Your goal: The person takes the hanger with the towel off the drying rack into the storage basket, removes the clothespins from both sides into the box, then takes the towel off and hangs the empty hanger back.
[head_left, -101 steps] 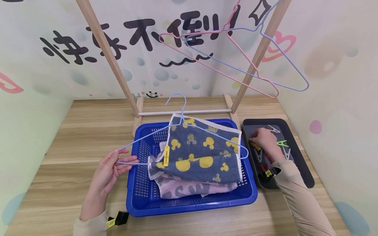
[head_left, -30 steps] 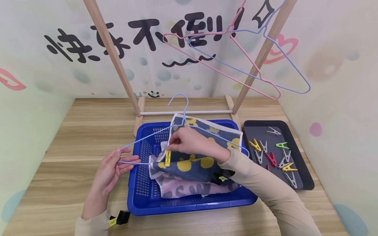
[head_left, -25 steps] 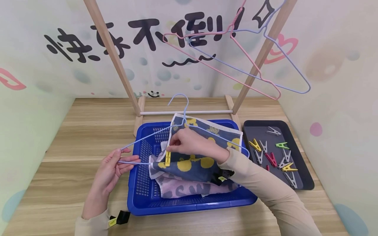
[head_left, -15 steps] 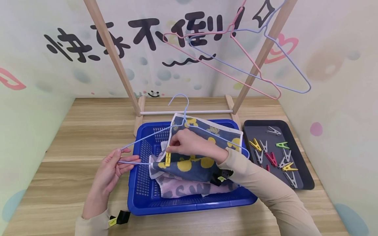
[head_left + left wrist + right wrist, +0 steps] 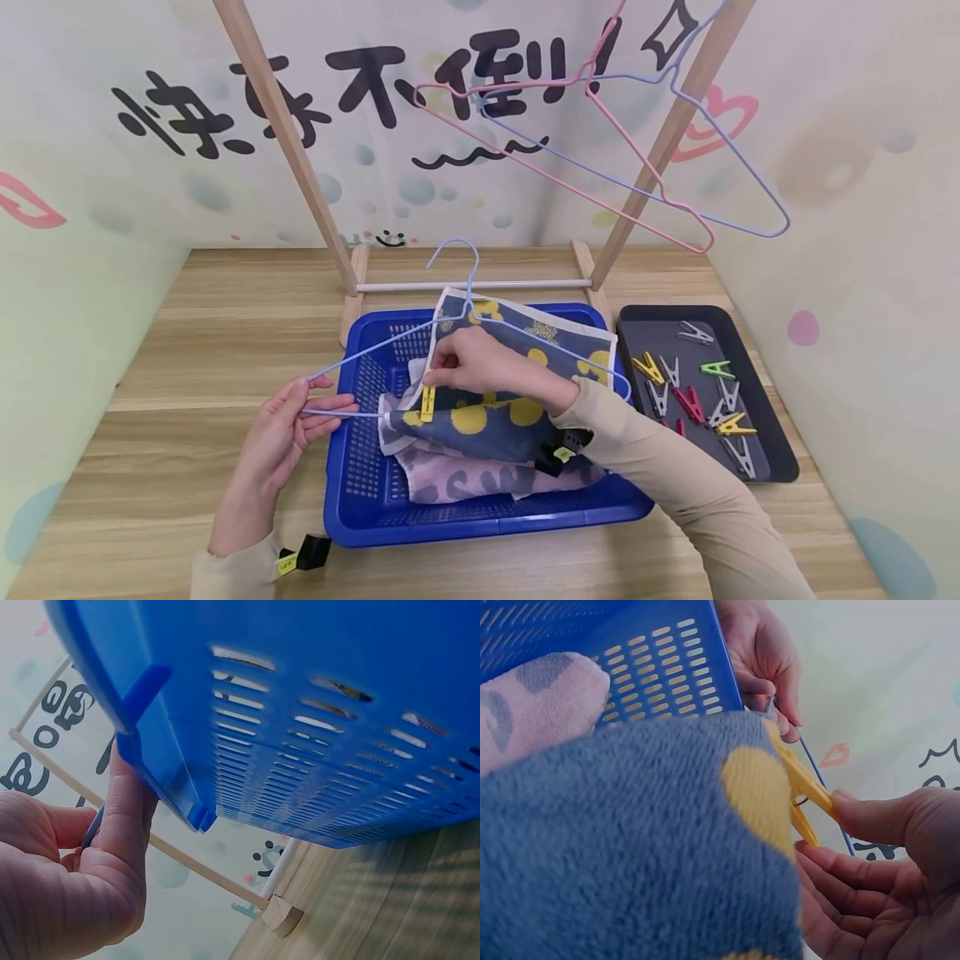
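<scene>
My left hand (image 5: 281,425) holds the left end of a light blue wire hanger (image 5: 375,343) between thumb and fingers, at the basket's left rim. A dark blue towel (image 5: 487,429) with yellow mouse-head shapes and white edging is folded over the hanger's bottom bar. Near the towel's left edge sits a yellow clothespin (image 5: 427,403), its jaws on the towel and bar. Thumb and index finger of my right hand (image 5: 480,360) pinch its handle ends. In the right wrist view the clothespin (image 5: 804,791) shows between the thumb and fingertips, at the towel's edge.
Beneath lies a blue perforated basket (image 5: 487,527) holding a pink-grey towel (image 5: 480,482). To the right, a dark tray (image 5: 783,458) carries several coloured clothespins. Behind stands a wooden rack (image 5: 288,150); a pink hanger (image 5: 525,179) and another blue hanger (image 5: 750,179) hang above.
My right hand has left the clothespin tray, moved left over the towel and taken hold of the yellow clothespin's handle. In the last second both hands stay nearly still.
</scene>
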